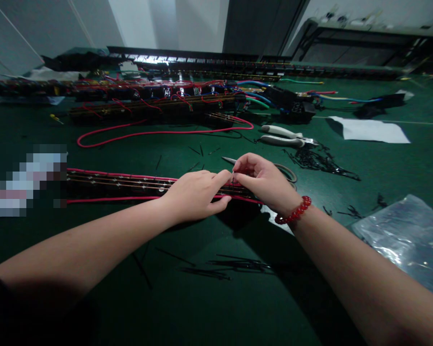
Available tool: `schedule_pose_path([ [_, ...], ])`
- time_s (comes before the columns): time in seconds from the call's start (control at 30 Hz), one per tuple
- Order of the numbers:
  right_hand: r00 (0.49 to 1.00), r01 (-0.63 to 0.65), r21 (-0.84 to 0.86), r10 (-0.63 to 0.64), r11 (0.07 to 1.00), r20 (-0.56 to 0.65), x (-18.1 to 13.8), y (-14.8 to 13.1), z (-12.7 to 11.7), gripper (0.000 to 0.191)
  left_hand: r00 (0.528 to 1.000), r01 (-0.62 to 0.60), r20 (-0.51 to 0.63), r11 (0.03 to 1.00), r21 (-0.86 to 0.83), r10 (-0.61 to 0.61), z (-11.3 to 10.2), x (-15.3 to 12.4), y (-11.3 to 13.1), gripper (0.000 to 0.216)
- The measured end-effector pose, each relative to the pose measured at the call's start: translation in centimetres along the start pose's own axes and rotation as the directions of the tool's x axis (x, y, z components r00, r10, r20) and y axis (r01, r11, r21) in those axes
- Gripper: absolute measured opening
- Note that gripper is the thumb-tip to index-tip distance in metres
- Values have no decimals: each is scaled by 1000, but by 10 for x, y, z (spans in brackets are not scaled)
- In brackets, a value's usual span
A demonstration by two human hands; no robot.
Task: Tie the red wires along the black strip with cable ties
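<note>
A long dark strip of wiring (130, 185) with red cables along both edges and brass-coloured rods lies lengthwise in front of me. My left hand (198, 192) grips it from above, thumb on the near side and fingers across the top. Just right of that, my right hand (261, 180), with a red bead bracelet at the wrist, pinches a thin black cable tie (233, 181) at the strip; its end is mostly hidden by my fingers. Scissors (290, 172) lie partly hidden behind my right hand. Loose black cable ties (238, 264) are scattered on the near side.
Pliers (281, 137) with pale handles lie beyond my right hand, beside a pile of black tie scraps (321, 162). Further back stretch more wired assemblies (159, 98) and a looped red cable (166, 132). A clear plastic bag (407, 240) and white paper (373, 130) lie at right.
</note>
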State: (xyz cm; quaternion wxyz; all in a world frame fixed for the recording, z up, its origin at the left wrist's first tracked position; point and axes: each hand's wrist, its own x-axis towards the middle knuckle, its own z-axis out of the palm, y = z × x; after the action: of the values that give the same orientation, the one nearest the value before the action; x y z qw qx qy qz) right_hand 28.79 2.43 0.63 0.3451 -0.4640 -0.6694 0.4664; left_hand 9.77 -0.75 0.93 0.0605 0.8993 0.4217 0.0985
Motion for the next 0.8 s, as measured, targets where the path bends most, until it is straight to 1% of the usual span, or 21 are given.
schedule_pose_path([
  [0.33,998,-1,-65,5,998,60,0,1,-2,12,1000,14,11,1000,-26,-13,-1,0,1,34],
  [0.4,997,-5,-66,10,998,75,0,0,-2,11,1000,-9,-9,999,-51,8,-2,0,1,32],
  [0.5,997,-15,-62,20,998,79,-1,-3,-2,11,987,-117,-113,993,-16,115,-3,-1,1,27],
  [0.57,997,-18,-66,23,998,72,-1,-4,-2,10,959,-220,-166,973,69,229,-2,-2,0,23],
  [0.67,998,-13,-75,18,997,65,-1,-4,-1,9,911,-358,-152,917,173,384,1,-3,-2,24],
  [0.73,998,-9,-82,14,997,64,-1,-4,-1,8,891,-404,-136,893,199,433,3,-4,-3,25],
  [0.8,997,-8,-85,14,996,70,-1,-4,-1,8,885,-415,-134,886,208,446,5,-4,-4,26],
])
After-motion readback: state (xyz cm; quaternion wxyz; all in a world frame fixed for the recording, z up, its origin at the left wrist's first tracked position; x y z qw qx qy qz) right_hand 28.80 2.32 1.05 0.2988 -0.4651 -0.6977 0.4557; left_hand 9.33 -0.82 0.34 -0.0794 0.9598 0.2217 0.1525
